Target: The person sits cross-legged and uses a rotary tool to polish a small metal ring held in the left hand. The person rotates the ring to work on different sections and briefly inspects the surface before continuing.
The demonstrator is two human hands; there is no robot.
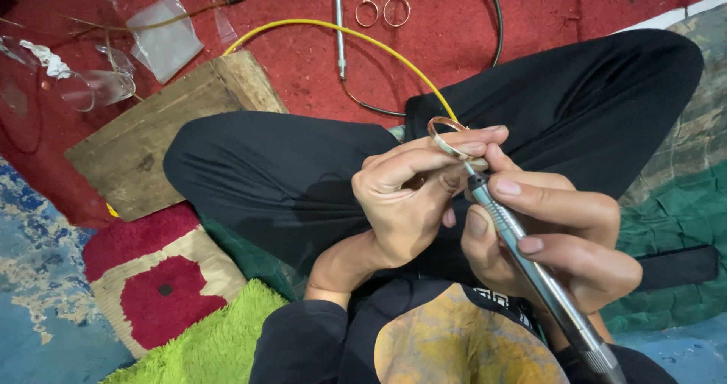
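Note:
My left hand (413, 195) pinches a thin metal ring (447, 135) between thumb and fingers, above my crossed legs in black trousers (288, 172). My right hand (564, 236) grips a slim silver rotary handpiece (530, 266) like a pen. Its tip touches the lower edge of the ring. The two hands press against each other.
Two more rings (382, 11) and a second silver handpiece (339, 32) lie on the red carpet (303, 58) ahead. A yellow cable (333, 28), a black cable (496, 20), a wooden board (166, 130), a clear glass (95, 88), and plastic bags (163, 35) sit at left.

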